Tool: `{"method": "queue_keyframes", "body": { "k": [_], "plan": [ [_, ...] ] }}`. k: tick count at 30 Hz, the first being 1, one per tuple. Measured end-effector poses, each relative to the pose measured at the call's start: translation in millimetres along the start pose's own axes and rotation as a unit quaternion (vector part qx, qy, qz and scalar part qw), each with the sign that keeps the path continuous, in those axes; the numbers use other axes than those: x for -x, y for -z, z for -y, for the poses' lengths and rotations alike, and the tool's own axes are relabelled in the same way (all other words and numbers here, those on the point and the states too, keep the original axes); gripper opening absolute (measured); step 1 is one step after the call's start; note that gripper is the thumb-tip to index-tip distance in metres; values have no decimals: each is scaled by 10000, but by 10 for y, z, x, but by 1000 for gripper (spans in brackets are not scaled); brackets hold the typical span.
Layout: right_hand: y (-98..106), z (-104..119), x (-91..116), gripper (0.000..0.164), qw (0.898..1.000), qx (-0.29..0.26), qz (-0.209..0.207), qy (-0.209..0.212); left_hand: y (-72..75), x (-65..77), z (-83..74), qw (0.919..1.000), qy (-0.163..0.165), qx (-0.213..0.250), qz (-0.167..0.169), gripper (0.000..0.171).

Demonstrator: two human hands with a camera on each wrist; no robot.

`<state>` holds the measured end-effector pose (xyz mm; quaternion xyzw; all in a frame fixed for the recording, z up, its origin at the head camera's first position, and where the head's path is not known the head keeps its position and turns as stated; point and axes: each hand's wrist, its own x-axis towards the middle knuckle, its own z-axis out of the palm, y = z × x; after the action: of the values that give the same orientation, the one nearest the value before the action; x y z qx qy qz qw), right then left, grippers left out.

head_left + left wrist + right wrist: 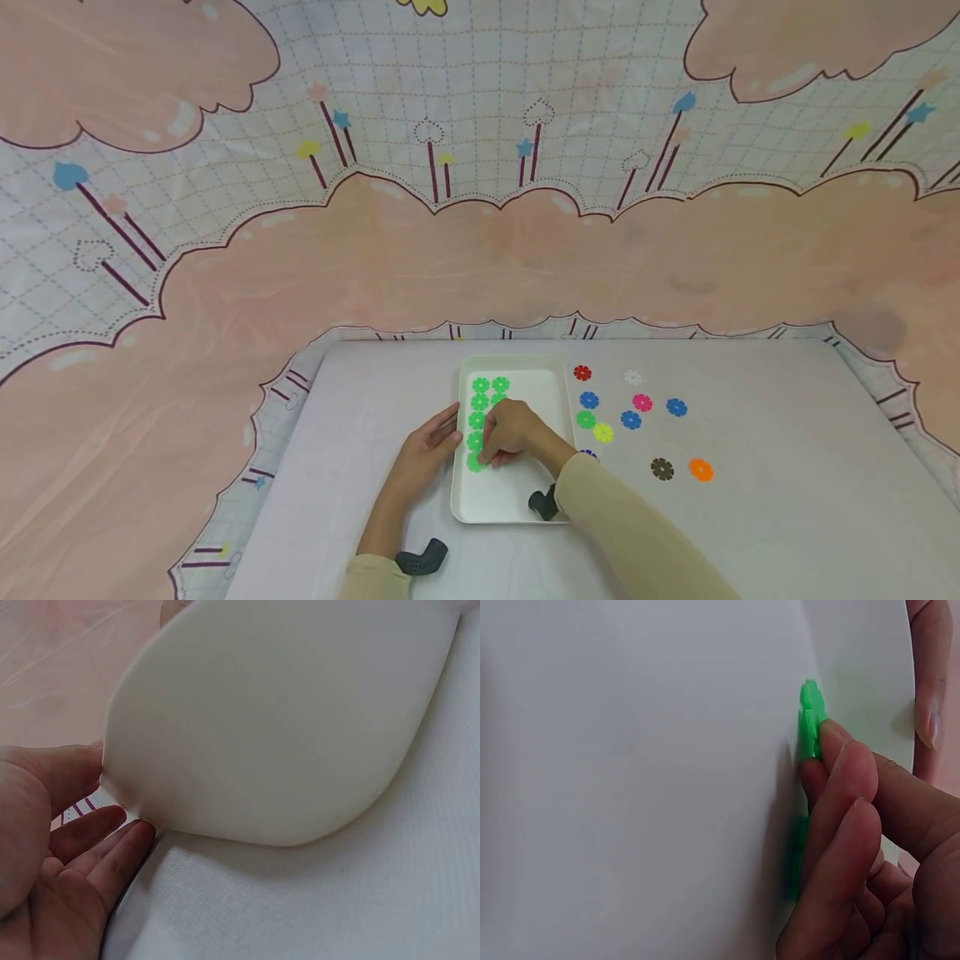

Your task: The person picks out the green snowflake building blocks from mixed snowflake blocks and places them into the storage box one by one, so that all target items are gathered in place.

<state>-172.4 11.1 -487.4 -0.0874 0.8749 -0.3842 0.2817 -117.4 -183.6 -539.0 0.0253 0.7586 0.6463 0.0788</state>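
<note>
In the head view, a white tray (542, 400) holds several green notched plastic discs (480, 402) in a column along its left side, with a short second column starting at the far end. My right hand (513, 429) reaches over the tray's near left part. Its thumb and fingers pinch a green notched disc (810, 712) near the left wall, in the right wrist view. My left hand (423, 454) is at the outside of the tray's left edge; in the left wrist view its extended fingers (124, 855) and thumb touch the wall.
To the right of the tray lie loose notched discs: red (582, 372), white (633, 377), pink (642, 402), yellow (602, 432), black (662, 468), orange (701, 470), a green one (587, 420) and several blue ones (677, 407). A white cloth (780, 483) covers the table.
</note>
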Motion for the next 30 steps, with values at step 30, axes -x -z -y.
{"method": "queue_keyframes", "body": {
  "k": [30],
  "plan": [
    [-46,-51,-13,24,9998,-165,-50,64,1,-15,18,10000,-70,33,35,53]
  ]
}}
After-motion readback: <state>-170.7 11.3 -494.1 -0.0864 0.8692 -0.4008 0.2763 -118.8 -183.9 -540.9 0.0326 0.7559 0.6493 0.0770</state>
